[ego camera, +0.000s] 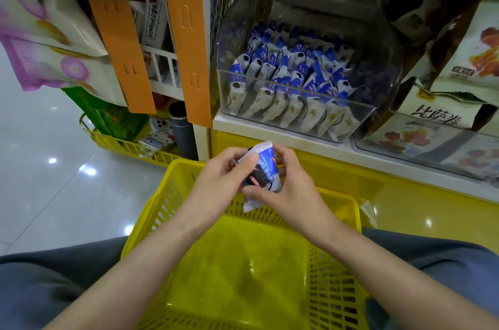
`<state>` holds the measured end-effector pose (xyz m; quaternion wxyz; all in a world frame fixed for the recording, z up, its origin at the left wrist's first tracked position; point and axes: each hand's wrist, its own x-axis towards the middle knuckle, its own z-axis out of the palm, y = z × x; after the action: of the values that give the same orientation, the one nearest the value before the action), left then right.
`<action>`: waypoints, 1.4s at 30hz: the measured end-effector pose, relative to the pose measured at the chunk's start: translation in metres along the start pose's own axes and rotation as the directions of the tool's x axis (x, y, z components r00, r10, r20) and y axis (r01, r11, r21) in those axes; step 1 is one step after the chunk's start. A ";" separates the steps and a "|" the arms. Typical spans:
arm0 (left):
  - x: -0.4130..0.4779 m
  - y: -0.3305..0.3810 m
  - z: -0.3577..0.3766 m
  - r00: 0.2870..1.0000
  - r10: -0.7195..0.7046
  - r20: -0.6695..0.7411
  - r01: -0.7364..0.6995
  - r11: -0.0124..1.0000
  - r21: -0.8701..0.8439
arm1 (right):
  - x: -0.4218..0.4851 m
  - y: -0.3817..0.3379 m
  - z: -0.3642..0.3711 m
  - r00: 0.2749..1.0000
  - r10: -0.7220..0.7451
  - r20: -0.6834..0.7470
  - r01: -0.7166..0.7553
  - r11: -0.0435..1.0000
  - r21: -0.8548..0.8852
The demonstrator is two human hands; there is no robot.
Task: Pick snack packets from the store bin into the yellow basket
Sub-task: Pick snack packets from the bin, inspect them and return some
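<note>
**One packet in both hands, above an empty-looking basket**

Both hands meet over the far rim of the yellow slotted plastic basket (334, 300), which sits on the person's lap. Between them is a small blue-and-white foil snack packet (260, 175) with a dark biscuit picture on its face. The left hand (224, 181) grips it from the left side, thumb laid across the front; the right hand (286, 183) closes on it from the right, thumb pressing the lower edge and fingers curled behind. Neither hand is free — both are clasped on the same packet.

The packet hangs above the basket's far edge, not yet inside. The basket floor shows no packets. Beyond, the clear plastic store bin (297, 92) on the shelf holds many matching packets, standing in tight rows.

The packet looks light, puffy and crinkly, with a glossy film that is likely to slip under a loose pinch. Its contents are probably brittle, so squeezing the middle risks crushing them. A better hold would be at the flat crimped seal at top or bottom — one hand should be enough. Dropping it a short way into the basket should do no harm.
</note>
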<state>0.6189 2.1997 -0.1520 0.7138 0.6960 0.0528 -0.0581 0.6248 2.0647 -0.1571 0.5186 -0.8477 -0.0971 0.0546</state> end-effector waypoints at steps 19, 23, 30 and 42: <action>0.001 0.008 -0.014 0.981 -0.162 0.104 0.180 0.964 -0.194 | 0.008 -0.017 -0.006 1.000 0.005 -0.026 0.001 0.974 0.225; 0.000 0.015 -0.016 0.990 -0.131 0.060 0.139 0.978 -0.159 | 0.013 -0.029 -0.015 0.998 -0.059 -0.003 0.058 0.966 0.252; 0.005 0.027 -0.028 0.995 -0.098 -0.033 0.090 0.979 -0.184 | 0.091 -0.071 -0.079 0.930 -0.298 -0.213 0.255 0.944 -0.208; 0.009 0.033 -0.037 0.998 -0.048 -0.040 0.036 0.966 -0.255 | 0.181 -0.054 -0.089 0.971 -0.016 0.239 0.186 0.677 -0.712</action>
<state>0.6327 2.2377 -0.1217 0.7943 0.5986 0.0907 -0.0499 0.8131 2.0511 -0.0668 0.1268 -0.9661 -0.2127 0.0729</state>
